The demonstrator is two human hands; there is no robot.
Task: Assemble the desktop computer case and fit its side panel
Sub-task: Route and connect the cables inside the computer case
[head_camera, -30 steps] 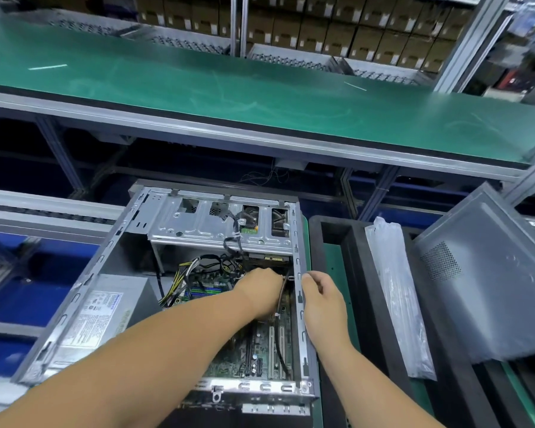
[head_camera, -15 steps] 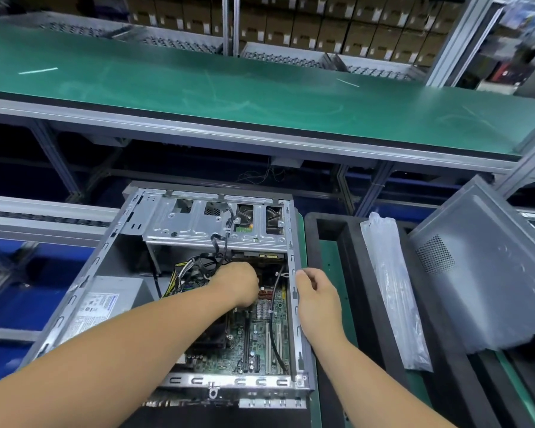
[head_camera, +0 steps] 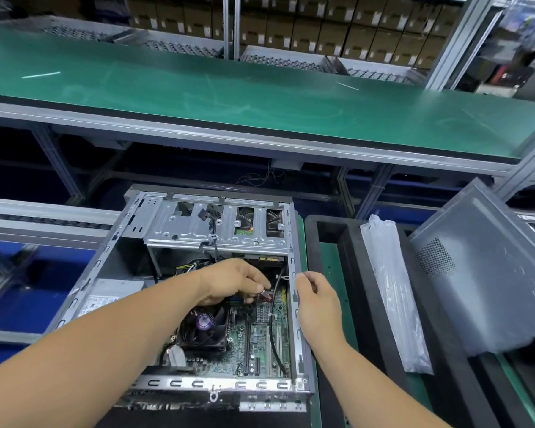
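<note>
The open computer case point(head_camera: 198, 383) lies on its side, with the motherboard point(head_camera: 260, 335) and CPU fan point(head_camera: 203, 327) showing. My left hand point(head_camera: 232, 284) reaches inside below the drive cage point(head_camera: 217, 230) and pinches a small red connector point(head_camera: 264, 296) on a cable just above the board. My right hand point(head_camera: 317, 304) grips the case's right rim with curled fingers. The grey side panel point(head_camera: 491, 273) leans tilted at the right, apart from the case.
A black foam tray point(head_camera: 331, 223) stands right of the case with a clear plastic bag point(head_camera: 393, 288) across it. The power supply point(head_camera: 105, 299) fills the case's left side. A green-topped shelf point(head_camera: 260, 97) runs across behind, and a roller rail point(head_camera: 44, 217) at the left.
My left hand has shifted slightly left inside the case, so its fingertips and the red connector now show. My right hand stays on the right rim.
</note>
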